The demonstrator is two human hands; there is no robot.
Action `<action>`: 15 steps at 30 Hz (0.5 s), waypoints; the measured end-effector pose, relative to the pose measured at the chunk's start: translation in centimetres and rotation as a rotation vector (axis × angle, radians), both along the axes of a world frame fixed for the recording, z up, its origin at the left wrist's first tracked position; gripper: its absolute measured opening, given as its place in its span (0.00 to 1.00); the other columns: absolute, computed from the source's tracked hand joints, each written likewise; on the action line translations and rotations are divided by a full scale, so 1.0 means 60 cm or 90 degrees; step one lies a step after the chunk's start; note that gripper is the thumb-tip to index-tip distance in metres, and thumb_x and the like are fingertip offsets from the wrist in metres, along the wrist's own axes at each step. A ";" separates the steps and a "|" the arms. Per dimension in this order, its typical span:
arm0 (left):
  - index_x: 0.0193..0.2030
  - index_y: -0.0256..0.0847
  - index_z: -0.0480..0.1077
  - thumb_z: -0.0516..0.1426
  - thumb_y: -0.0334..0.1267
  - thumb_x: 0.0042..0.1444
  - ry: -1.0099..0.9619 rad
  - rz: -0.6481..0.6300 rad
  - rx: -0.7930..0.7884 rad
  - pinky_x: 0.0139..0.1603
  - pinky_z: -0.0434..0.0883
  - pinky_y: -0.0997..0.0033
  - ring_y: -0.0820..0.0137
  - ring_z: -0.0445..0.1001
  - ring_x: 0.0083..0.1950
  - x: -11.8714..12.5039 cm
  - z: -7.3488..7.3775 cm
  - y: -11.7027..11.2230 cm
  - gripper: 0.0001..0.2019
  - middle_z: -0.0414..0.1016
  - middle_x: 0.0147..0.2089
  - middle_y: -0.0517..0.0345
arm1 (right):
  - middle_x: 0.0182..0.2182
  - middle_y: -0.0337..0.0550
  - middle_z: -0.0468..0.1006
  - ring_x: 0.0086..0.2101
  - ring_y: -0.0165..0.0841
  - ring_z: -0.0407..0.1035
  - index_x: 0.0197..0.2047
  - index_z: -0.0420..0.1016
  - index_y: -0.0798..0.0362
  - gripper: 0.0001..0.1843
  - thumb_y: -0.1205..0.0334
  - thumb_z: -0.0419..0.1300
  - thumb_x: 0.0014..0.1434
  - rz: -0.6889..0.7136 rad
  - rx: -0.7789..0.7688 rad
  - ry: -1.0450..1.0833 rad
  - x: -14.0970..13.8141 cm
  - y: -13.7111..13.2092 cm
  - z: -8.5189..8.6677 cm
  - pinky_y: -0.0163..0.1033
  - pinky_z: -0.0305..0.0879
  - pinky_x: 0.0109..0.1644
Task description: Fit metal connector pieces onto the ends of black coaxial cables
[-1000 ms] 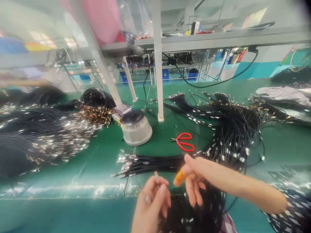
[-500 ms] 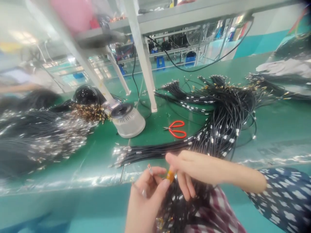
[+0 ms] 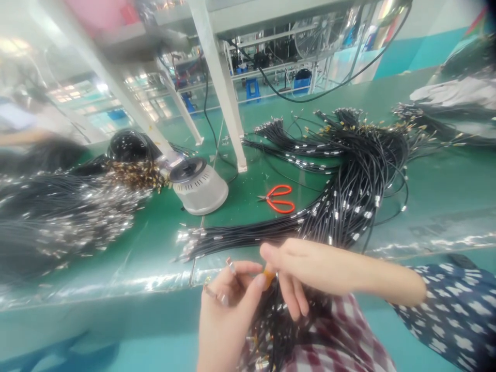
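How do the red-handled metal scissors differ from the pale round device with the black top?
The red-handled metal scissors lie flat; the pale round device stands taller. The scissors are slender and double-looped; the device is bulky and drum-shaped. Both rest on the green bench top, apart from each other.

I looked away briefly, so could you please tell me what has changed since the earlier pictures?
The right hand has moved in to the left hand: its orange-wrapped finger, apart at first, is now at the left fingertips. The camera view has shifted too. The red-handled scissors and black cables on the table lie as before.
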State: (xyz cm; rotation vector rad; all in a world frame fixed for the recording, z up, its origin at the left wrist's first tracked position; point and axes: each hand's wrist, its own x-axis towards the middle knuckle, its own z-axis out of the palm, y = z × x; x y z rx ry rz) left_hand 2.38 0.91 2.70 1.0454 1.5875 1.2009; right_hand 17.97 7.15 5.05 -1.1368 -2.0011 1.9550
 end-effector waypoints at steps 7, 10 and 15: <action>0.26 0.40 0.75 0.63 0.35 0.49 0.044 0.015 0.042 0.27 0.67 0.75 0.72 0.69 0.24 0.001 -0.006 -0.002 0.04 0.73 0.20 0.62 | 0.14 0.44 0.72 0.18 0.29 0.68 0.13 0.71 0.56 0.45 0.34 0.36 0.64 0.008 -0.006 -0.015 -0.002 0.000 0.003 0.38 0.67 0.45; 0.28 0.41 0.77 0.64 0.36 0.49 0.090 0.010 0.091 0.26 0.68 0.75 0.72 0.71 0.25 -0.005 -0.019 -0.005 0.02 0.77 0.23 0.61 | 0.14 0.45 0.73 0.16 0.27 0.66 0.15 0.71 0.58 0.45 0.36 0.34 0.65 0.010 -0.045 0.034 -0.002 0.003 -0.004 0.36 0.66 0.38; 0.29 0.44 0.77 0.63 0.31 0.51 0.202 -0.038 0.241 0.26 0.70 0.77 0.73 0.73 0.24 -0.018 -0.037 -0.009 0.04 0.79 0.25 0.64 | 0.14 0.41 0.73 0.14 0.26 0.64 0.38 0.78 0.64 0.44 0.34 0.35 0.65 -0.025 -0.150 0.105 0.000 0.008 -0.016 0.32 0.53 0.25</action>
